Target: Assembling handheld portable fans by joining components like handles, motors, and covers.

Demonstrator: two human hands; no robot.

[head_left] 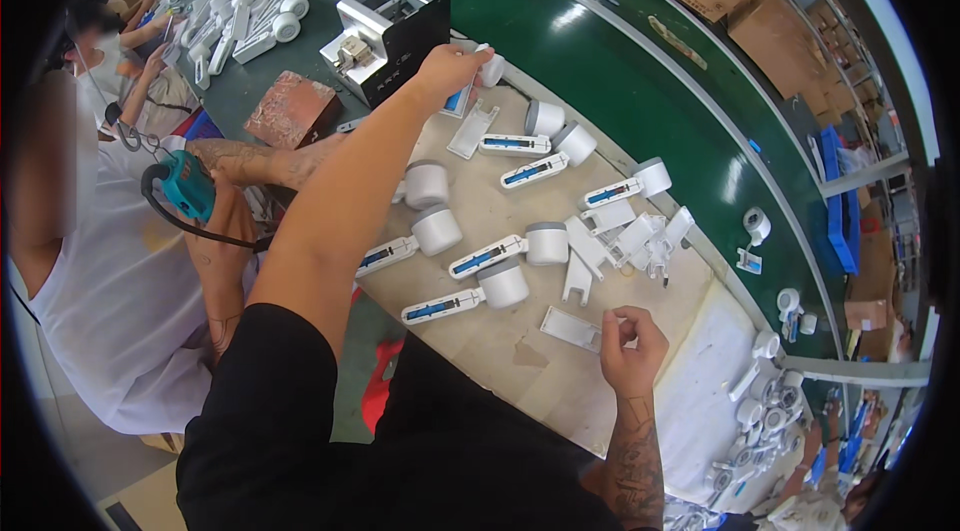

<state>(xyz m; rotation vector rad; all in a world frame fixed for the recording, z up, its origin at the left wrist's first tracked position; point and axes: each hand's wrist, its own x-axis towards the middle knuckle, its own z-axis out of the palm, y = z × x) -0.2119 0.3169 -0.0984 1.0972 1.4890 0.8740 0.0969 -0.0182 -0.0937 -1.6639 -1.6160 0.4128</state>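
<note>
My left hand (450, 73) reaches to the far side of the table, beside a black-and-silver machine. Its fingers are closed on a white round-headed device (491, 69), whose blue inside shows below the hand. Closer to the near edge, my right hand (633, 349) has curled fingers at one end of a flat white plastic cover (569, 328) and seems to pinch it. Between the hands lie several similar devices with opened handles, such as one round-headed device (546, 244) with a blue strip inside. A pile of loose white plastic covers (590, 246) is near them.
On the left, a co-worker in a white shirt (110, 291) holds a teal electric screwdriver (188, 186). The machine (392, 36) and a reddish block (291, 109) stand at the back left. Beyond runs a green conveyor (600, 41). More white devices (765, 411) are heaped at right.
</note>
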